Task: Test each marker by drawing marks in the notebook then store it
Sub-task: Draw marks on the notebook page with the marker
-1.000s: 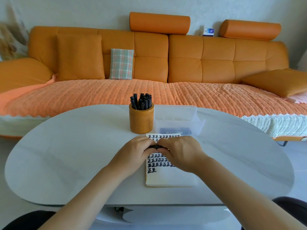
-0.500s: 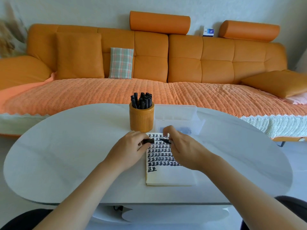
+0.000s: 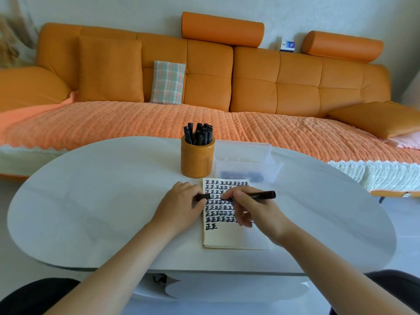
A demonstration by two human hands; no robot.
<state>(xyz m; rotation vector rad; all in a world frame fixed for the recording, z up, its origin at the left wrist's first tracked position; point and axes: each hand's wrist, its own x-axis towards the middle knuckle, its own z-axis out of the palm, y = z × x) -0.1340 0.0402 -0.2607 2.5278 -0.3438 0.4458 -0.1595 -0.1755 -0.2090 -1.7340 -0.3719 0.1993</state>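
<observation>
An open notebook (image 3: 229, 235) lies on the white table, its page filled with rows of black marks. My right hand (image 3: 256, 210) holds an uncapped black marker (image 3: 259, 195) level above the upper part of the page, tip pointing left. My left hand (image 3: 181, 205) sits at the notebook's left edge and pinches the marker's black cap (image 3: 203, 197), a short gap from the tip. Behind the notebook an orange cylindrical pen holder (image 3: 197, 159) stands with several black markers (image 3: 199, 134) in it.
A clear plastic box (image 3: 246, 162) with dark markers inside sits right of the pen holder, behind the notebook. The oval table (image 3: 91, 201) has its front edge close to me. An orange sofa (image 3: 204, 87) runs along the far side.
My hands were together over the notebook on the capped marker. They have pulled apart: the cap stays in my left hand, the marker body moved right in my right hand.
</observation>
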